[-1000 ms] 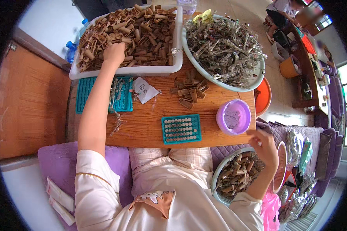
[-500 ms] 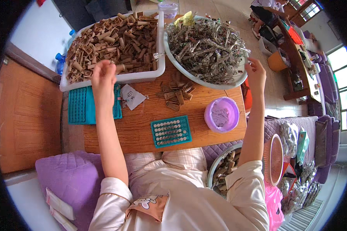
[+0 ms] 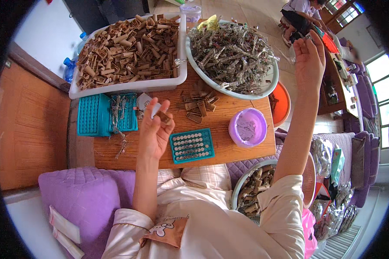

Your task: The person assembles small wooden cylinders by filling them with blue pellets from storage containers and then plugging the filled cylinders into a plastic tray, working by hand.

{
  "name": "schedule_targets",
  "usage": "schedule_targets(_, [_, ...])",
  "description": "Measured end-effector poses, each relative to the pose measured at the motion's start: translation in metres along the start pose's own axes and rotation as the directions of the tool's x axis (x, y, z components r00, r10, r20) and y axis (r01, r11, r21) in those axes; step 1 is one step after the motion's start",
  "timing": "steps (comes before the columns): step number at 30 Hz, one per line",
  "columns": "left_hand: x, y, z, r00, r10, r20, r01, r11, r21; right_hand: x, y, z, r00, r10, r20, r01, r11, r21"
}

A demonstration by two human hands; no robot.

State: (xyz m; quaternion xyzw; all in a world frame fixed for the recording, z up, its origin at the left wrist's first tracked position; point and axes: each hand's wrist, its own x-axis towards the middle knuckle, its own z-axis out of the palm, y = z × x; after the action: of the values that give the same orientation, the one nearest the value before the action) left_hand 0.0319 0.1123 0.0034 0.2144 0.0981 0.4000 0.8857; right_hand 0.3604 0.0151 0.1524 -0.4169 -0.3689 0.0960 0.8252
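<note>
My left hand (image 3: pixel 154 134) is raised over the near left of the table, closed on a small brown trough-shaped piece (image 3: pixel 163 117). A narrow white piece (image 3: pixel 155 110) shows between the same fingers; what it is I cannot make out. My right hand (image 3: pixel 310 60) is lifted beyond the table's right side, fingers loosely bent and apart, with nothing clearly visible in them. A teal tray (image 3: pixel 208 151) with rows of round silvery discs lies just right of my left hand. Several loose brown pieces (image 3: pixel 199 108) are heaped behind it.
A white bin (image 3: pixel 182 64) full of brown pieces stands far left. Beside it, a pale basin (image 3: pixel 194 64) holds tangled metallic strips. A purple tub (image 3: pixel 266 129), teal trays (image 3: pixel 90 116) with metal strips, and an orange bowl (image 3: pixel 285 101) surround the work. Another person (image 3: pixel 300 13) sits far right.
My left hand has come from the bin's front edge down and right, with a brown piece in it. My right hand has moved up and right, away from the basin's rim.
</note>
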Motion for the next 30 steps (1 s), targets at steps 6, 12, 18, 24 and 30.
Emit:
schedule_targets(6, [-0.014, -0.014, -0.003, 0.99, -0.141, 0.007, 0.14, 0.978, -0.154, -0.043, -0.002, 0.033, 0.949, 0.277, 0.15, -0.291, 0.953, 0.087])
schedule_targets(12, [-0.027, -0.01, 0.051, 0.988, -0.141, 0.068, 0.139, 0.99, 0.034, -0.112, -0.004, 0.069, 0.841, 0.391, 0.373, -0.343, 0.92, -0.19])
schedule_targets(18, [-0.042, 0.002, 0.07, 0.977, -0.078, 0.2, -0.064, 0.783, 0.619, -0.166, -0.024, 0.097, 0.741, 0.429, 0.516, 0.046, 0.735, -0.676])
schedule_targets(24, [-0.055, -0.004, 0.065, 0.997, -0.061, 0.046, -0.003, 0.571, 0.821, -0.191, -0.021, 0.095, 0.68, 0.152, 0.717, 0.437, 0.702, -0.563])
schedule_targets(30, [-0.061, -0.004, 0.063, 0.982, 0.128, 0.14, -0.186, 0.507, 0.841, -0.202, -0.021, 0.1, 0.771, 0.226, 0.595, 0.275, 0.725, -0.632])
